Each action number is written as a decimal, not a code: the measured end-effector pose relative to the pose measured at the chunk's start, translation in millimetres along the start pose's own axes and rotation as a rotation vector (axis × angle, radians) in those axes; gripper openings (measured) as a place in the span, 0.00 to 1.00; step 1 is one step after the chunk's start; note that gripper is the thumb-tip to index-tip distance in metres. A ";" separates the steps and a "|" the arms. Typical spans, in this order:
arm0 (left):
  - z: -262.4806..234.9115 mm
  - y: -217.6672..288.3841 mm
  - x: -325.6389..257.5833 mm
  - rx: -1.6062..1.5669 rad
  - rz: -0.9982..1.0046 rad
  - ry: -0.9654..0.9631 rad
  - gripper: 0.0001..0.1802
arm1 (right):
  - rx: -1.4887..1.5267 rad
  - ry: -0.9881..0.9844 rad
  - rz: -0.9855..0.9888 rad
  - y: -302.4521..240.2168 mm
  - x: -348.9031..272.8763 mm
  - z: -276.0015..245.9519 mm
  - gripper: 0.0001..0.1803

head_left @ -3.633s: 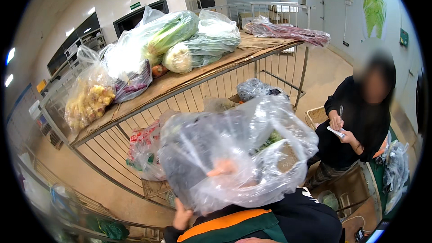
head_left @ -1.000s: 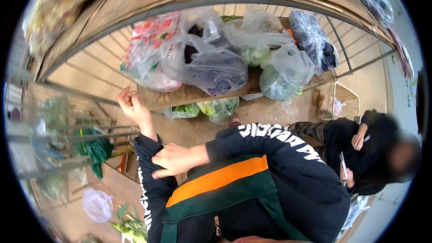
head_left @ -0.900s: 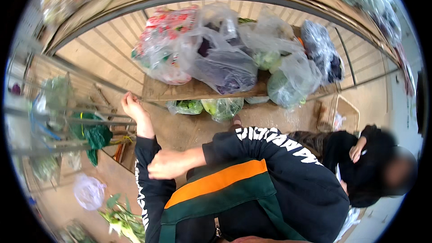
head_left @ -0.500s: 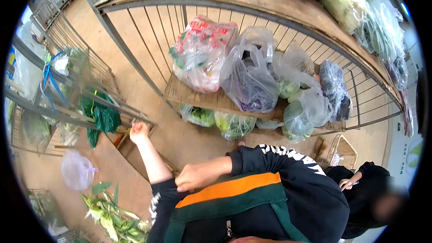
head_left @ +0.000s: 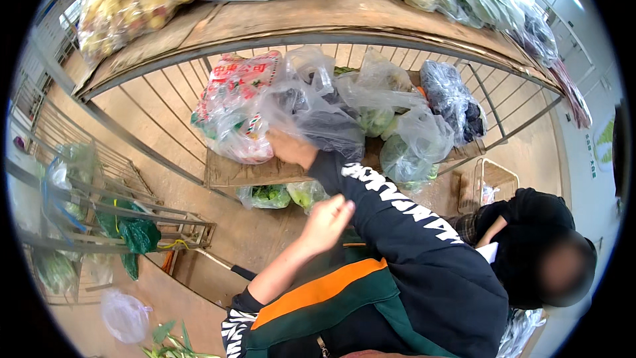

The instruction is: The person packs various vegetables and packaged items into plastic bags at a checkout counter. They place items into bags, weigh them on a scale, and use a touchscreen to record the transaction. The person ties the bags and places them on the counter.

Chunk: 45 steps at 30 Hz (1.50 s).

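Note:
My right hand (head_left: 289,148) reaches across to the shelf and touches or nearly touches the front of a clear plastic bag with dark contents (head_left: 324,116). Motion smears its fingers. To its left sits a bulging white and red printed plastic bag (head_left: 240,106). My left hand (head_left: 329,223), its fingers curled closed, is lower, in front of my chest; anything inside it is hidden. Right of the dark bag are a clear bag of green vegetables (head_left: 416,148) and a bag with dark purple contents (head_left: 454,101).
An upper wooden shelf (head_left: 318,16) carries bagged produce. More bagged greens (head_left: 266,196) lie below the middle shelf. A wire rack (head_left: 99,179) with green bags stands left. Corn husks (head_left: 173,345) lie lower left. Another person (head_left: 530,245) is at right, near a basket (head_left: 497,179).
My right hand has gone from my chest out to the shelf bags. My left hand has come away from the left rack toward the middle. The view has shifted.

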<state>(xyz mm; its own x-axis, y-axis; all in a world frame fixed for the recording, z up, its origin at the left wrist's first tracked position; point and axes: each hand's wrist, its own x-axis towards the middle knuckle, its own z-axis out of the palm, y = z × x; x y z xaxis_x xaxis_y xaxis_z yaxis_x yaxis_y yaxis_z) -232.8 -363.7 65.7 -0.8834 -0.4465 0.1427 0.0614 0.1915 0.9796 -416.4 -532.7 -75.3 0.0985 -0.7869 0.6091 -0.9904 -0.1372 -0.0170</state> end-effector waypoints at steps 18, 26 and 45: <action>-115.7 -92.0 -130.4 -0.076 -0.496 0.330 0.09 | 0.430 0.356 0.753 23.4 -35.4 -15.5 0.21; -169.0 -112.5 -109.0 0.081 -0.499 0.491 0.21 | 0.294 -0.104 0.313 -56.0 117.1 54.4 0.51; -276.7 -306.5 103.6 0.202 0.177 0.927 0.12 | 1.166 -0.429 0.241 -108.0 124.7 17.9 0.10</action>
<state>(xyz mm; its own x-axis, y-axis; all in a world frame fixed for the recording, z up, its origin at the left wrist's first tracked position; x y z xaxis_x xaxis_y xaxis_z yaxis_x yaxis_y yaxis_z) -214.6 -710.5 -180.5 -0.1460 -0.8927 0.4263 0.0008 0.4308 0.9024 -295.4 -626.8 -11.8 0.1677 -0.9671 0.1911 -0.3362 -0.2383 -0.9111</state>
